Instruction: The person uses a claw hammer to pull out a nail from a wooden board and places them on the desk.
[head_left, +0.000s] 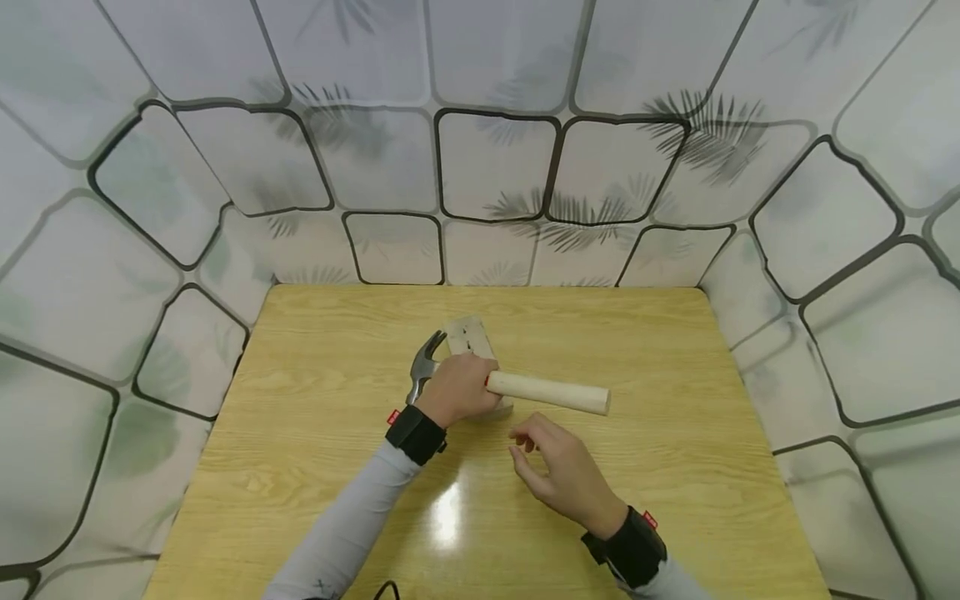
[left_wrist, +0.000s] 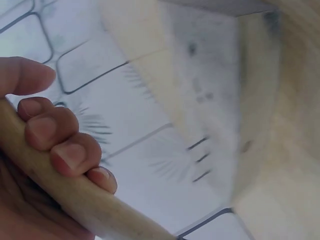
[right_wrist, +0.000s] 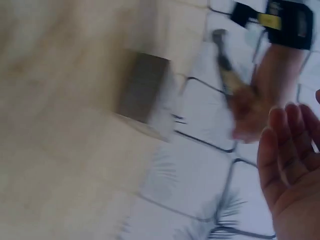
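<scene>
The left hand [head_left: 459,388] grips a hammer [head_left: 510,386] near its metal head [head_left: 424,367], with the fingers [left_wrist: 60,145] curled around the wooden handle [head_left: 551,393]. The hammer is held just above a small wooden block [head_left: 472,342], which lies on the wooden table [head_left: 675,358] near its middle. The handle points to the right of the block, and the metal head is at the left side of the block. The right hand [head_left: 564,473] holds nothing; its fingers are relaxed and a little bent, and the palm [right_wrist: 295,190] is open. This hand is in front of the block, on the side near the person, just below the handle and not touching it. Both wrists wear a black band [head_left: 415,434].
</scene>
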